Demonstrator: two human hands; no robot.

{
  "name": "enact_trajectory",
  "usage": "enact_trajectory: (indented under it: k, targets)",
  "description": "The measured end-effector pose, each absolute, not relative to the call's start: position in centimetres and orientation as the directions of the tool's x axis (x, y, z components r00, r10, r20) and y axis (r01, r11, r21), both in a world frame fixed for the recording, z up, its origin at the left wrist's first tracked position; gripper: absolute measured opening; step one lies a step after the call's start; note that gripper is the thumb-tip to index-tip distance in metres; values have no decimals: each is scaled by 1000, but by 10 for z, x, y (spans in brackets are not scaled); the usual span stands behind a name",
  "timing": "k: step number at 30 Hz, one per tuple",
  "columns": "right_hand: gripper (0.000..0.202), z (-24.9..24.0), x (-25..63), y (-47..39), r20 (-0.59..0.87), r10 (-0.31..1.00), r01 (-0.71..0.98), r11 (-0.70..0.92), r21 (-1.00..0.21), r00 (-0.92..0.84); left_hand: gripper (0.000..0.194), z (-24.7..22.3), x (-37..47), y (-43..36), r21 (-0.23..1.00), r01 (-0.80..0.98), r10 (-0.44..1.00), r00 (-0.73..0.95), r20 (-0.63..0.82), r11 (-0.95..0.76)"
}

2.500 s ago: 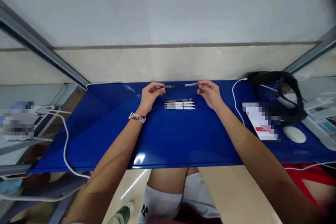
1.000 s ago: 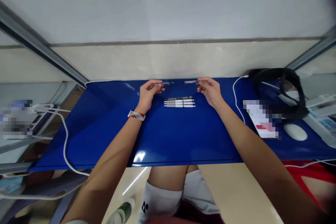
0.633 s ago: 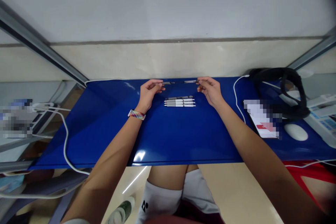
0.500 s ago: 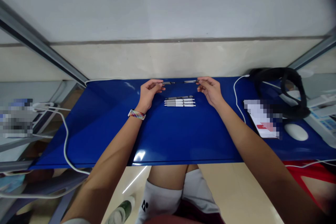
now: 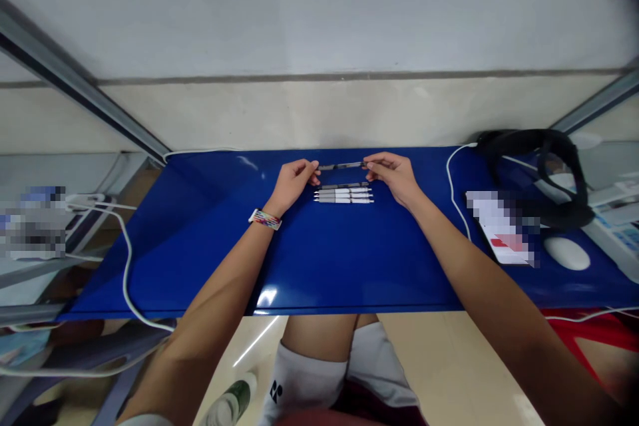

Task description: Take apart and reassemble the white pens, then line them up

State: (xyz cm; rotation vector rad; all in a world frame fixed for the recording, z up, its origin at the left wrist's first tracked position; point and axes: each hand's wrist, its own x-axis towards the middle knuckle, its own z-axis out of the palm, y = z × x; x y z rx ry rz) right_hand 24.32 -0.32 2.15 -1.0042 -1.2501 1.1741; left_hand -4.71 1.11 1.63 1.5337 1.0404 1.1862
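A dark grey pen [image 5: 341,166] is held level between my two hands, just beyond a row of pens. My left hand [image 5: 296,181] pinches its left end. At its right end, the fingers of my right hand [image 5: 392,175] are closed on it. Below it on the blue table [image 5: 319,259] lie several pens side by side: a dark one [image 5: 344,185] at the far edge of the row, and white-and-grey ones [image 5: 344,196] nearer me, tips pointing left.
To the right are a phone [image 5: 502,226] with a blurred screen, a white mouse [image 5: 566,253] and a black headset-like strap [image 5: 564,180]. White cables [image 5: 128,259] run at left and right. A wall [image 5: 309,113] stands behind the table.
Two separate pen pieces, one in each hand, have come together into one length. My left hand has moved right and my right hand slightly left, both a little nearer the row.
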Motion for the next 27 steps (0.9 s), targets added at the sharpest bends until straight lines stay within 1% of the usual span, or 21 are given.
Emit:
enact_trajectory:
  k: [3,6,8,12,15,18,19,22,23,25,26,27]
  targets:
    - [38,20,243,-4,172,983,-97,165,-982,-70,67,17,-48,11,947,177,955,175,238,-268]
    - [37,20,243,-4,173,982,-104,164,-981,-81,69,18,-48,10,937,199,950,179,254,-288]
    - [38,19,242,-5,157,984,-107,148,-983,-79,64,17,-47,10,936,186,947,181,266,-299]
    - [39,18,241,-4,106,993,-142,97,-985,-53,44,16,-45,9,949,99,939,209,273,-298]
    - [41,18,241,-3,91,995,-177,82,-981,-46,38,17,-45,8,956,27,934,224,279,-292]
    - [42,19,240,-4,88,995,-183,78,-980,-47,31,19,-45,8,961,8,941,207,268,-275]
    - [42,20,240,-4,87,995,-182,77,-980,-46,32,20,-45,7,958,6,940,194,280,-287]
    - [42,22,239,-5,84,996,-188,75,-979,-42,57,22,-44,7,940,7,930,147,338,-342]
    - [41,22,239,-5,84,995,-192,74,-979,-45,56,22,-44,6,939,12,931,141,338,-343]
    - [40,22,239,-6,85,995,-199,73,-977,-52,35,22,-45,7,950,28,940,157,303,-311]
    - [40,22,239,-6,86,995,-201,73,-977,-55,27,22,-45,7,954,35,942,169,289,-299]
    - [40,22,239,-6,88,995,-202,75,-977,-56,23,21,-45,7,954,40,941,180,286,-298]
